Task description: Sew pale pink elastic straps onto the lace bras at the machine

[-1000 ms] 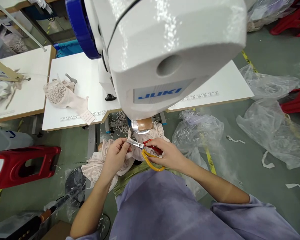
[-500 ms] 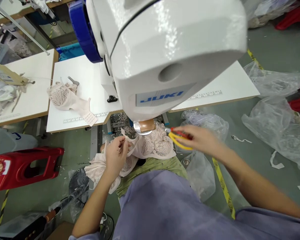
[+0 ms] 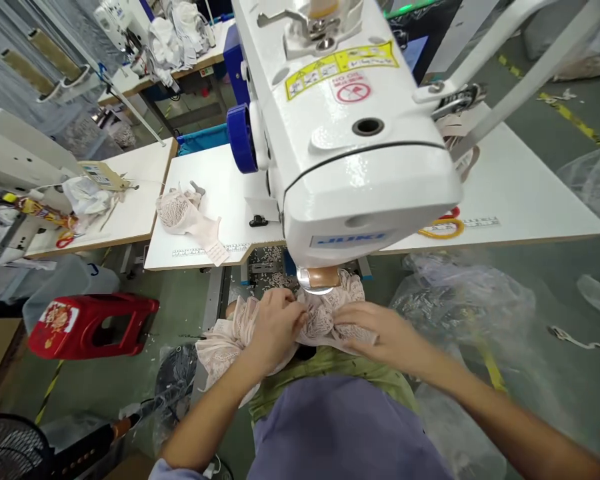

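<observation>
A pale pink lace garment [image 3: 325,313] lies bunched in my lap, just below the head of a white JUKI sewing machine [image 3: 350,153]. My left hand [image 3: 275,327] is closed on the lace at its left side. My right hand [image 3: 375,330] lies on the lace at the right, fingers curled over the fabric. The yellow-handled scissors [image 3: 443,229] rest on the white table [image 3: 520,193] to the right of the machine, away from both hands.
A second lace piece [image 3: 185,213] lies on the table left of the machine. A red plastic stool [image 3: 95,323] stands on the floor at left. Clear plastic bags [image 3: 460,293] lie on the floor at right. Other sewing tables with cloth stand further left.
My right hand has put the scissors down on the table at right and come back onto the lace. The camera has tilted up, showing the machine's top.
</observation>
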Motion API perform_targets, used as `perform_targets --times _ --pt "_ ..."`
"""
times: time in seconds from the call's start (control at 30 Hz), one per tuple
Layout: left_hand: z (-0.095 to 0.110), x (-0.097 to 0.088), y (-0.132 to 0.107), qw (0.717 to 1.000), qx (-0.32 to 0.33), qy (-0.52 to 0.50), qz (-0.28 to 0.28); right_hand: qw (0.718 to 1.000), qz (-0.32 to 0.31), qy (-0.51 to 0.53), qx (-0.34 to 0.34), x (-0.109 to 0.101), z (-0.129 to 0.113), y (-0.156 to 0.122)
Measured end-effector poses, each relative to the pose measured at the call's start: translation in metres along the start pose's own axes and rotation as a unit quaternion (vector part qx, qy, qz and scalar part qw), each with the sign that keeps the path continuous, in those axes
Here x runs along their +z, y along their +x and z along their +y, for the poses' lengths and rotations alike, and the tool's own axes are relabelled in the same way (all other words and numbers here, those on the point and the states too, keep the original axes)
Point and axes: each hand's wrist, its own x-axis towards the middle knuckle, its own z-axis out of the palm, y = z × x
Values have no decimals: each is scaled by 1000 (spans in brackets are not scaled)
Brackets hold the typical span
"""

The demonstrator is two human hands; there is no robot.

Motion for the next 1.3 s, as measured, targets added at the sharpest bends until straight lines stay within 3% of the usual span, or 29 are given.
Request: perform_targets --times 0.1,0.17,0.23,0.33,0.43,0.53,0.63,0.73,0.9,1.3 --pt "18 20 -3 982 161 52 81 997 -6 74 10 34 -8 0" --pt "32 26 -3 972 203 50 109 981 31 190 17 41 -11 4" --pt "47 27 1 978 172 12 119 952 107 281 61 39 -16 7" --pt "66 24 10 984 45 -145 92 914 216 312 142 25 -27 15" --pt "71 21 16 962 -55 -248 95 913 253 288 138 1 -37 29" --pt "62 19 16 967 -56 -202 147 939 255 201 116 -24 -36 47" --pt "48 18 18 979 15 -77 190 962 226 113 100 -41 -26 66" --pt "39 16 23 980 73 32 184 974 204 58 74 -50 -15 85" --pt "36 12 33 968 72 125 204 979 195 25 58 -57 -16 105" --pt "33 3 38 969 52 140 197 980 173 44 90 -68 -31 114"
